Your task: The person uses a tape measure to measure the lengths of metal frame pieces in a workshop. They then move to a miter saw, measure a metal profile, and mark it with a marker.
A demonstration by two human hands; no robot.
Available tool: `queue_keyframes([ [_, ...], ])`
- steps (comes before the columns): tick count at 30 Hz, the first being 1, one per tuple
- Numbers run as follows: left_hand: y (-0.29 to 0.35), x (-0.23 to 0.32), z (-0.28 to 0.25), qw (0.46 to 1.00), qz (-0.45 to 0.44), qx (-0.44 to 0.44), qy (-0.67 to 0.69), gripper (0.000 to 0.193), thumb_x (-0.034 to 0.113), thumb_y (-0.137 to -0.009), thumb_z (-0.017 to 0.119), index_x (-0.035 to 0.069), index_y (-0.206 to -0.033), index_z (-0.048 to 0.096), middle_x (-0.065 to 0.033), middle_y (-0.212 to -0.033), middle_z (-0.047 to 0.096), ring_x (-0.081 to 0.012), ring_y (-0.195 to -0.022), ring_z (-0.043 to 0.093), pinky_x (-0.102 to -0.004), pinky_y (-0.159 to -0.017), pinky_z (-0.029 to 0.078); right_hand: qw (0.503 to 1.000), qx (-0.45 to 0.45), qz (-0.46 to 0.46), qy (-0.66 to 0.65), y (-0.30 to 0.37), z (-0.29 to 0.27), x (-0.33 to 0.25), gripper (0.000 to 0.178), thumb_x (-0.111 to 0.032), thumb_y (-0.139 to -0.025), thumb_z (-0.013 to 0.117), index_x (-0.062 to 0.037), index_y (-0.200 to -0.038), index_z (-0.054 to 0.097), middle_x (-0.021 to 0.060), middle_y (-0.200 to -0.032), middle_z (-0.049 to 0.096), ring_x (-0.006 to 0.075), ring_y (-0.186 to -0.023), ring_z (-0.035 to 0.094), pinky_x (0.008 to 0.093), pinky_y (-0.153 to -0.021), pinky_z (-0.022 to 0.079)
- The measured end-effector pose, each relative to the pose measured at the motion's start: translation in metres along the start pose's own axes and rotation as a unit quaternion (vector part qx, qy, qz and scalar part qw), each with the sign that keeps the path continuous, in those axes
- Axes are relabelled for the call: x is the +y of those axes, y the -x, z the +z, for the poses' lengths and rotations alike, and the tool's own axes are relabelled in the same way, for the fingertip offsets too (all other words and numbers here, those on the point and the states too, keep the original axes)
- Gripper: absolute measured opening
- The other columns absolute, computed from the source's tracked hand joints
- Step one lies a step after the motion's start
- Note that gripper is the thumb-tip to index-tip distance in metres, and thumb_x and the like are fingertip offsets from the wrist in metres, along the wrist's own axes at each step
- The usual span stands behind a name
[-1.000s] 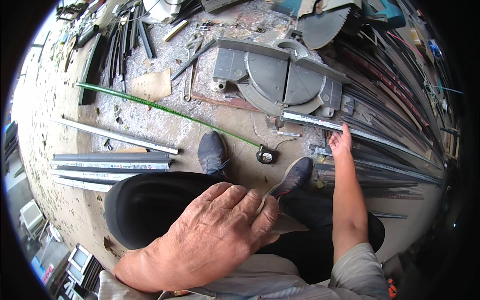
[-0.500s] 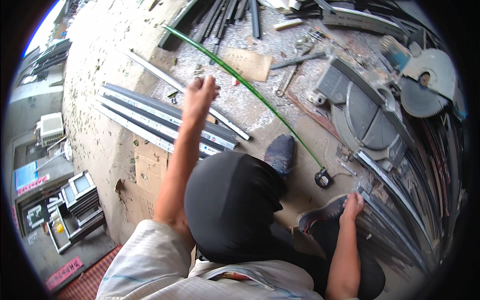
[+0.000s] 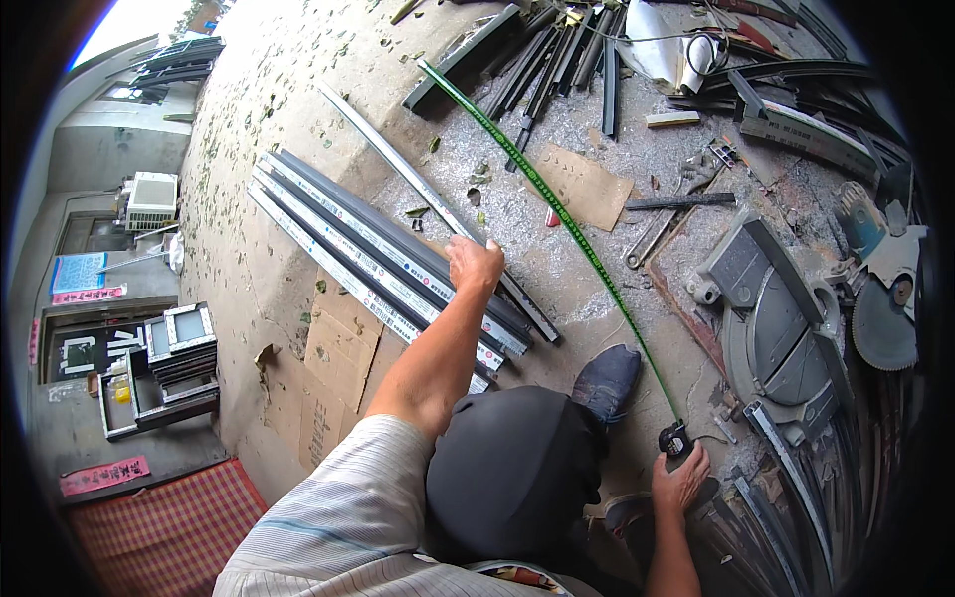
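Spanning gritty concrete (image 3: 542,264): metal bar (image 3: 406,169) beneath curled left hand (image 3: 476,264), stretched green-bladed tape measure (image 3: 674,438) against right hand (image 3: 680,480), both grips unclear.

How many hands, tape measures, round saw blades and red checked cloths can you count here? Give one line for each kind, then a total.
Left hand and right hand: 2
Tape measure: 1
Round saw blade: 1
Red checked cloth: 1
Total: 5

We see a green tape blade (image 3: 545,188) with dark markings, a black tape case (image 3: 673,439), dark grey profiles (image 3: 373,251) with white bands, tan cardboard (image 3: 336,360), a pale sleeve (image 3: 333,502) striped in blue-grey, black trousers (image 3: 509,468) and a checked red-and-yellow cloth (image 3: 169,532).
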State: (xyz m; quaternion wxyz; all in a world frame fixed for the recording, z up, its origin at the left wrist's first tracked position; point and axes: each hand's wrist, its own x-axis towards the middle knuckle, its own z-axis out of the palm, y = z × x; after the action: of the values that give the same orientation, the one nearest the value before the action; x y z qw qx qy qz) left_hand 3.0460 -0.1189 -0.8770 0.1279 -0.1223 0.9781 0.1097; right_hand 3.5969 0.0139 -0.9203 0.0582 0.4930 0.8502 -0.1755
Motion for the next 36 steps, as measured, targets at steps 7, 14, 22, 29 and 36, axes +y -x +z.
queue_keyframes([
  [7,-0.018,-0.004,0.014,0.999,-0.013,0.011,-0.029,0.074,0.036,-0.095,0.081,-0.004,-0.143,0.042,-0.0299,-0.144,0.061,-0.047,-0.133,0.066,-0.0518,-0.112,0.055,0.996,-0.089,0.025,0.017,-0.021,0.009,-0.017,0.081,-0.031,-0.088,0.087,-0.0028,-0.154,0.05,0.0241,-0.147,0.054,0.0461,-0.133,0.054,0.0549,-0.114,0.048],
  [14,-0.032,0.008,0.016,0.995,-0.093,-0.025,0.012,0.08,0.023,-0.086,0.082,-0.01,-0.146,0.04,-0.0346,-0.139,0.07,-0.0447,-0.136,0.068,-0.0459,-0.118,0.053,0.992,-0.121,0.006,0.016,-0.039,0.002,-0.031,0.082,-0.024,-0.083,0.093,-0.0039,-0.151,0.051,0.0209,-0.146,0.056,0.044,-0.137,0.052,0.0518,-0.118,0.045],
  [22,-0.02,0.012,0.054,0.965,0.011,-0.097,0.241,0.039,0.016,-0.091,0.086,-0.019,-0.098,0.072,-0.0169,-0.097,0.072,-0.0252,-0.076,0.072,-0.0359,-0.062,0.068,0.982,-0.141,-0.066,-0.103,-0.046,0.001,-0.011,0.068,-0.021,-0.084,0.087,-0.0019,-0.14,0.054,0.0263,-0.133,0.06,0.0477,-0.13,0.054,0.0544,-0.115,0.044],
  [29,0.049,0.029,0.051,0.938,0.023,-0.174,0.299,0.039,0.013,-0.097,0.082,-0.019,-0.11,0.064,-0.0258,-0.11,0.069,-0.0276,-0.081,0.074,-0.0368,-0.06,0.071,0.94,-0.261,-0.011,-0.221,-0.049,-0.064,-0.016,0.073,-0.025,-0.083,0.084,0.0001,-0.144,0.054,0.0293,-0.135,0.06,0.0485,-0.131,0.057,0.0518,-0.115,0.048],
  [36,0.035,0.02,0.055,0.962,-0.009,-0.133,0.239,0.033,0.015,-0.086,0.088,-0.013,-0.088,0.072,-0.0189,-0.094,0.075,-0.0253,-0.075,0.075,-0.0372,-0.06,0.069,0.928,-0.268,0.007,-0.259,-0.047,-0.105,-0.019,0.066,-0.018,-0.085,0.075,-0.004,-0.147,0.056,0.0285,-0.127,0.069,0.0429,-0.118,0.069,0.0469,-0.106,0.053],
])
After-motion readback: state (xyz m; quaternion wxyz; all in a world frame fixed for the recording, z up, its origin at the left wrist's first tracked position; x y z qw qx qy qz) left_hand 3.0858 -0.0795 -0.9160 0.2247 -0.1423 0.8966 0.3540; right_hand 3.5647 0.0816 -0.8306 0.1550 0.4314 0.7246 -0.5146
